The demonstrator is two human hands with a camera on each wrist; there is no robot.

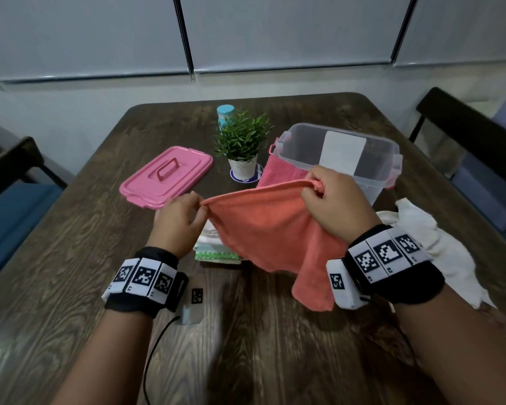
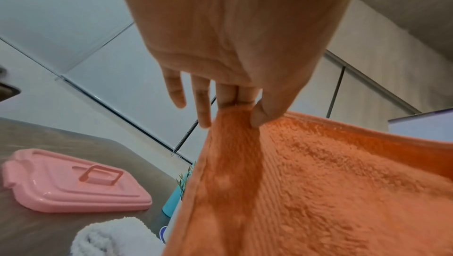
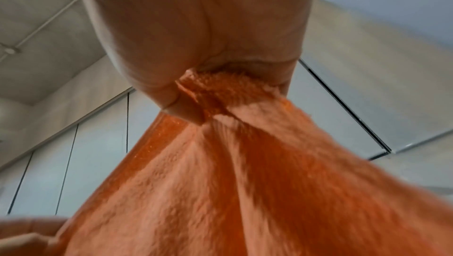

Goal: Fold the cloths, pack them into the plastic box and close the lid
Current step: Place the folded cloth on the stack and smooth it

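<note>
The fingers (image 2: 259, 116) of the left hand (image 1: 178, 220) pinch one top corner of the orange terry cloth (image 1: 269, 229); the right hand (image 1: 336, 206) bunches the other corner in curled fingers. The cloth hangs above the dark wooden bench (image 1: 70, 258), in front of the clear plastic box (image 1: 371, 185). The pink rectangular lid (image 1: 167, 176) lies left of the box.

Two hands (image 1: 176, 220) (image 1: 338, 204), four cloths (image 1: 275, 229), one box (image 1: 371, 159), one lid (image 1: 167, 176), one plant (image 1: 241, 141).
</note>
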